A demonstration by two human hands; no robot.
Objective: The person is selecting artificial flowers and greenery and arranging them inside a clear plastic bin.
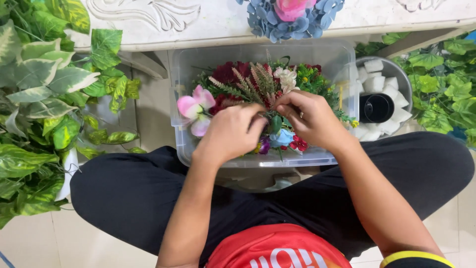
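Both hands meet over a clear plastic bin (pixel 184 74) of artificial flowers, between the person's knees on the floor. Left hand (pixel 230 133) is curled, fingertips pinching a green stem (pixel 275 124); right hand (pixel 308 118) pinches the same stem from above, likely steadying it for a two-handed grip. Pink flower (pixel 194 109) sits just left. Metal bowl (pixel 396 67) with white foam blocks stands beside the bin.

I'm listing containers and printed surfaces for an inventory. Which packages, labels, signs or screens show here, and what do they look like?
Clear plastic tub: on the floor before the knees, rectangular, full of artificial flowers.
Grey round bowl: right of the tub, holding white foam blocks and a black cup.
No labels, signs or screens visible.
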